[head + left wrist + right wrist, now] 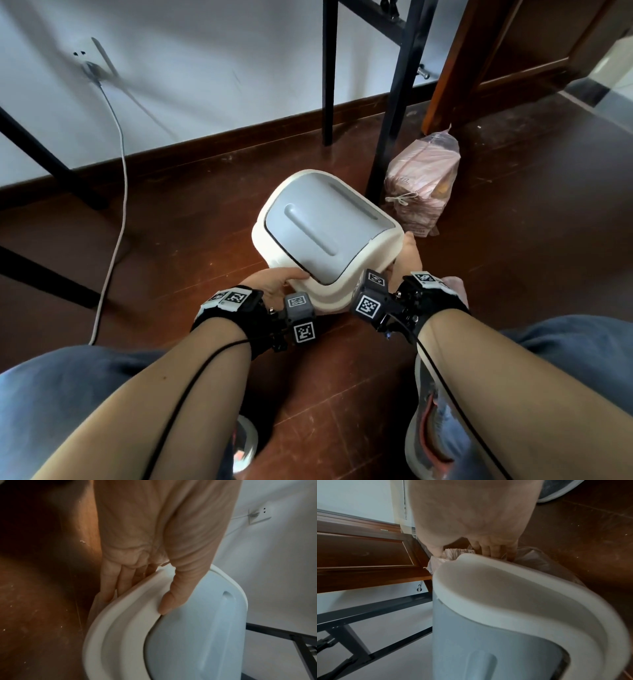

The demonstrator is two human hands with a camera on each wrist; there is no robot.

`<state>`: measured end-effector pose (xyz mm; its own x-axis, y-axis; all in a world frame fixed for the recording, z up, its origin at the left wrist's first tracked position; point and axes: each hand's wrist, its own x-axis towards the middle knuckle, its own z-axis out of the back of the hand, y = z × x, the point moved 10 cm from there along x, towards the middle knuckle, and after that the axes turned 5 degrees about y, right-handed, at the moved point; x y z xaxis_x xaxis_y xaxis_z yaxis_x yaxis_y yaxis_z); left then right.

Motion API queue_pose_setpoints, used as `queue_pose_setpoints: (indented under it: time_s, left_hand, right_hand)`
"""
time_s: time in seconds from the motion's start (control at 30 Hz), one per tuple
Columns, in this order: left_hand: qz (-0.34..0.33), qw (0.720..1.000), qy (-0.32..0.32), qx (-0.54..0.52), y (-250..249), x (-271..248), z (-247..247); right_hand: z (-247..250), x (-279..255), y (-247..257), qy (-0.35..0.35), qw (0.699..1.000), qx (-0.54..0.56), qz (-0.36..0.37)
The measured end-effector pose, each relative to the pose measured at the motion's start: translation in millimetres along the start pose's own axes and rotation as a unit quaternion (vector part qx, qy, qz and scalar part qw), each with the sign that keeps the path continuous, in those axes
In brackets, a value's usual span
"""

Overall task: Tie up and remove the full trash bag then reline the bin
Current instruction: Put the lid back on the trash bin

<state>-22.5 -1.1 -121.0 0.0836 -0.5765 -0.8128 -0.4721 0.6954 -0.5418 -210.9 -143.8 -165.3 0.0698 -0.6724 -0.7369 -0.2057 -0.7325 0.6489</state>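
The bin [274, 260] is white with a grey lid [325, 222] that lies closed, and it stands tilted on the floor in front of my knees. My left hand [274, 284] grips its near-left rim [130, 615], thumb [173, 592] on top and fingers [109, 588] underneath. On the right side, my right hand [407, 257] holds the rim [488, 574], with its fingers [494, 551] going down behind it. A thin clear liner [532, 558] shows just below that rim. The full pink trash bag [424, 185], tied with string, stands on the floor to the right of the bin.
Black table legs [390, 137] rise just behind the bin, and another frame [51, 164] crosses the left. A white cable [120, 205] runs from the wall socket [82, 54] down to the floor. A wooden door [513, 51] stands at the back right. My shoes [431, 428] are below.
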Motion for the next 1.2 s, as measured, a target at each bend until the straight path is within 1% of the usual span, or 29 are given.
queue_pose_setpoints:
  time_s: [0.03,0.07,0.13,0.2,0.3,0.33,0.4,0.43,0.47,0.5,0.53,0.57,0.6,0.67,0.7,0.73,0.8,0.87,0.93,1.0,1.03,1.13,1.2]
  left_hand:
    - [-0.002,1.000,0.002,-0.001,-1.9,2.9,-4.0]
    - [-0.003,1.000,0.008,-0.005,-3.3,5.4,-8.7]
    - [-0.001,1.000,0.012,-0.014,-4.7,10.1,-15.2]
    - [-0.001,0.999,0.012,-0.030,-5.4,13.3,-20.1]
    - [-0.005,1.000,0.005,-0.010,-8.9,14.1,-24.2]
    - [-0.011,1.000,-0.010,-0.011,-11.4,13.5,-19.6]
    - [-0.023,0.995,-0.078,-0.056,-17.5,9.0,1.2]
    - [-0.042,0.987,-0.122,-0.097,-24.7,9.7,19.0]
    - [-0.066,0.973,-0.174,-0.137,-33.5,13.6,42.9]
    - [-0.082,0.959,-0.215,-0.165,-37.4,29.2,70.5]
    - [-0.083,0.952,-0.239,-0.170,-37.8,54.7,95.1]
    - [-0.089,0.950,-0.248,-0.167,-40.6,76.2,111.3]
    - [-0.085,0.955,-0.225,-0.176,-41.4,91.0,115.4]
    - [-0.085,0.968,-0.163,-0.173,-48.0,79.7,89.7]
    - [-0.084,0.972,-0.149,-0.160,-50.9,61.9,73.3]
    - [-0.085,0.973,-0.147,-0.155,-51.1,55.6,69.3]
    - [-0.091,0.978,-0.120,-0.142,-50.1,57.6,64.6]
    - [-0.091,0.979,-0.118,-0.137,-50.7,60.6,67.8]
    - [-0.099,0.975,-0.156,-0.120,-52.9,61.1,76.7]
    - [-0.106,0.974,-0.160,-0.120,-51.7,59.1,75.1]
    - [-0.115,0.973,-0.156,-0.122,-50.9,59.7,71.9]
    - [-0.104,0.975,-0.142,-0.133,-37.0,65.6,58.5]
    - [-0.100,0.978,-0.127,-0.131,-29.5,71.0,47.0]
  right_hand:
    - [-8.1,0.4,3.2,0.026,1.000,-0.014,0.001]
    - [-10.6,4.5,2.4,0.035,0.999,-0.034,-0.007]
    - [-11.4,31.7,-3.4,0.057,0.997,-0.042,-0.031]
    - [-19.1,36.4,4.3,0.087,0.994,-0.053,-0.038]
    - [-25.0,-16.4,40.3,0.062,0.994,-0.092,-0.019]
    - [-24.4,-28.4,48.9,0.057,0.993,-0.099,-0.013]
    - [-17.1,-29.5,54.2,0.043,0.992,-0.114,-0.013]
    - [-14.3,-31.7,52.3,0.043,0.993,-0.104,-0.026]
    - [-11.9,-33.0,48.3,0.042,0.993,-0.101,-0.033]
    - [-10.6,-32.8,41.2,0.044,0.992,-0.108,-0.044]
    - [-12.4,-37.0,34.4,0.056,0.991,-0.108,-0.057]
    - [-14.4,-38.3,26.5,0.065,0.990,-0.104,-0.073]
    - [-17.0,-41.2,20.3,0.077,0.988,-0.101,-0.083]
    - [-22.4,-41.3,10.8,0.101,0.986,-0.096,-0.096]
    - [-24.2,-39.7,10.2,0.108,0.985,-0.095,-0.097]
    - [-25.5,-41.9,13.2,0.111,0.985,-0.089,-0.095]
    - [-25.7,-40.7,15.3,0.109,0.985,-0.075,-0.108]
    - [-25.2,-38.8,19.1,0.105,0.986,-0.070,-0.106]
    - [-25.5,-34.3,24.5,0.100,0.987,-0.084,-0.092]
    - [-30.7,-37.9,26.8,0.123,0.986,-0.062,-0.090]
    - [-27.0,-34.4,29.1,0.115,0.988,-0.058,-0.085]
    - [-7.5,-30.4,42.5,0.048,0.994,-0.065,-0.067]
    - [3.3,-20.2,48.3,0.021,0.996,-0.060,-0.055]
